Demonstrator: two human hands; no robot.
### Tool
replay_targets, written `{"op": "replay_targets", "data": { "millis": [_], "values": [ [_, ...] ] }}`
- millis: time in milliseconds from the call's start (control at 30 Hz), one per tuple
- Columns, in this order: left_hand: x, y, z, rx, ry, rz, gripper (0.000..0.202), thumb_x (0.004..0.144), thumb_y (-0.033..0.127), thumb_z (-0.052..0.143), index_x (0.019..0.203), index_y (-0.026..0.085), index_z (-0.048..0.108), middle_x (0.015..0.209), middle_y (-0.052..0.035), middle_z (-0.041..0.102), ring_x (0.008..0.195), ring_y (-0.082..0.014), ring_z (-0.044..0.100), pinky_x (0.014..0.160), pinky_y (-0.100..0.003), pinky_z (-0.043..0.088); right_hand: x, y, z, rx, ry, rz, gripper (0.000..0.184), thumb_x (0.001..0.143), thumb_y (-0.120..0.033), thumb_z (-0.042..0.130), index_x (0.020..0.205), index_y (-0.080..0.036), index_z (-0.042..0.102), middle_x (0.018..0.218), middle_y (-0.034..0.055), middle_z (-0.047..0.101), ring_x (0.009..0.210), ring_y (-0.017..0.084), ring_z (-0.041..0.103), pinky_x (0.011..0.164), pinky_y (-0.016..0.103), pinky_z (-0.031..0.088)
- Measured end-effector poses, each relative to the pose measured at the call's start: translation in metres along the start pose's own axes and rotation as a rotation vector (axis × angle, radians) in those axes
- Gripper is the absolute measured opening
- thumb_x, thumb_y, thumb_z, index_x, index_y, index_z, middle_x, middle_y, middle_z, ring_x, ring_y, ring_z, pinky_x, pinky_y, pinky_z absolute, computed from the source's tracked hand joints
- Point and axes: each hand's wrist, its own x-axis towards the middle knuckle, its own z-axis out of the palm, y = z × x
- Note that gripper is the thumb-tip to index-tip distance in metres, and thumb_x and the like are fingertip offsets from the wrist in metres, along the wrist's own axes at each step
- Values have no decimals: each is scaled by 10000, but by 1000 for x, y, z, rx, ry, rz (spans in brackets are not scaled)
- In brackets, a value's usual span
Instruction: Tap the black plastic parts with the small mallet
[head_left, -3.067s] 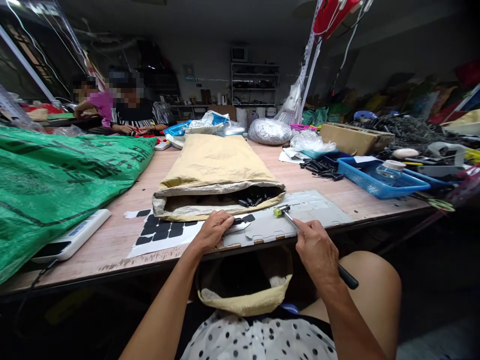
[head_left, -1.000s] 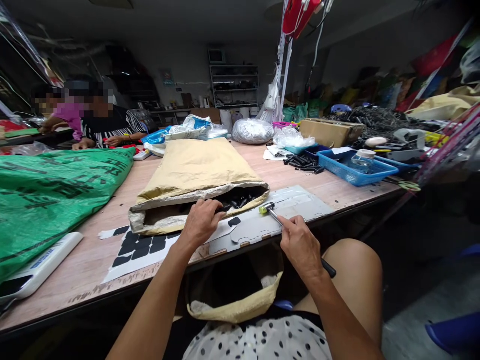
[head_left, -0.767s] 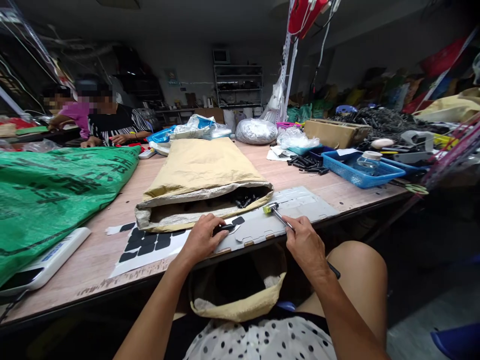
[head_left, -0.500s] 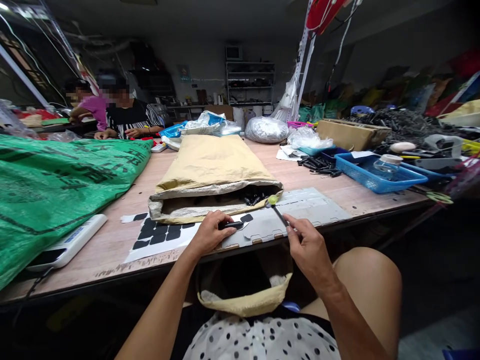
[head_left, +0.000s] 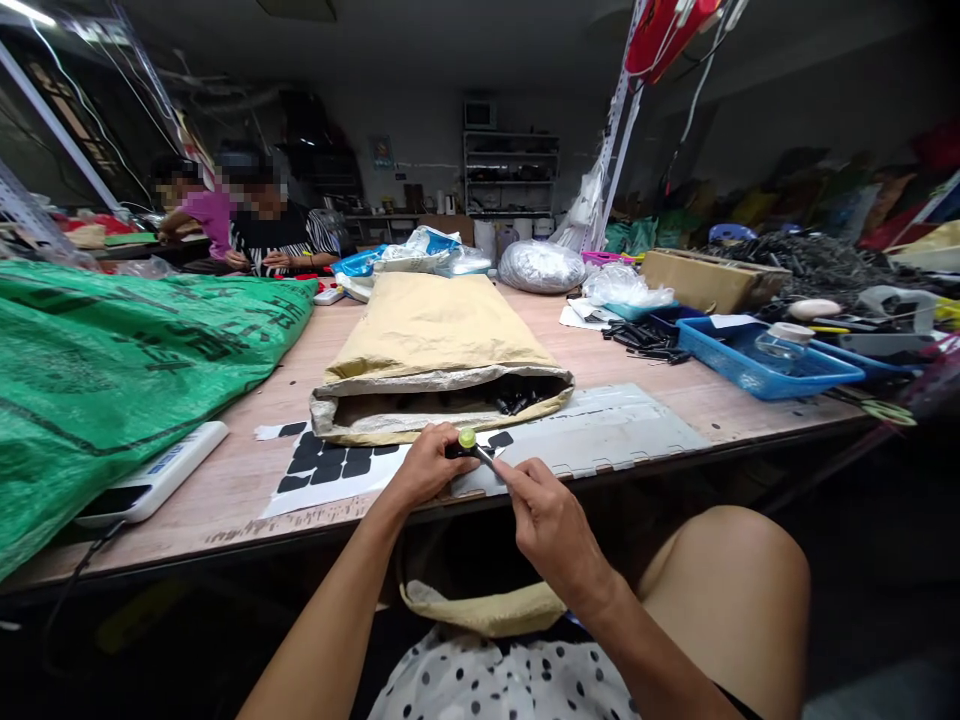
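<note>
Leftward to mid-frame, our right hand [head_left: 553, 522] is bringing its gripped hammer [head_left: 467, 439] over the black piece [head_left: 453, 452] our left hand [head_left: 426, 466] is pinching.

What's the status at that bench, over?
Left grip on black piece, partly hidden. Right grip on mallet, yellow-green head at the piece, contact unclear. Open sack just beyond.

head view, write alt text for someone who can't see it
The person's right hand holds a metal-shafted hammer with a yellow-green head close over a black part in the left hand. Beyond, an open tan sack holding black pieces lies on a wooden table; left, a printed green bag.
</note>
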Motion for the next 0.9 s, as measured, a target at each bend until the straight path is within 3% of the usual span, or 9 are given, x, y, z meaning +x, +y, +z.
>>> {"op": "replay_targets", "data": {
  "millis": [67,233,400,533,733,900],
  "values": [
    [0,0,0,1,-6,-4,139,826,335,722,791,201,731,858,-28,662,932,-241,574,874,-362,417,0,2,-2,0,-12,14,490,959,-91,421,1358,-272,641,959,49,627,856,154,651,820,255,536],
    [0,-2,2,-58,30,-47,199,785,318,750,949,206,769,972,-45,696,1026,-264,585,910,-368,425,0,8,-11,58,126,15,480,994,-127,403,1412,-260,599,996,57,631,895,154,652,875,262,526],
    [-1,1,2,-53,21,-53,192,770,316,739,923,202,765,937,-46,684,983,-257,583,898,-370,433,-4,9,-9,19,29,56,457,990,-123,395,1346,-253,652,945,48,637,863,150,656,828,243,521],
    [-2,4,-3,-72,1,-45,211,814,361,703,951,211,759,976,-49,690,1019,-262,564,931,-375,417,-2,19,-16,0,124,83,440,985,-143,420,1334,-263,658,976,42,663,877,147,659,852,243,505],
    [-4,3,-11,-133,-49,-45,477,1011,490,389,872,214,752,877,-34,683,950,-248,548,943,-372,393,-1,57,-52,-313,225,346,378,944,-158,536,1256,-286,708,1036,20,696,898,149,654,754,245,462],
    [-6,2,-12,-243,-29,-129,520,1001,555,389,866,204,749,897,-44,629,946,-244,548,867,-341,414,-6,86,-64,-521,196,504,314,942,-169,577,1188,-256,752,1025,37,692,877,161,630,695,274,406]
  ]
}}
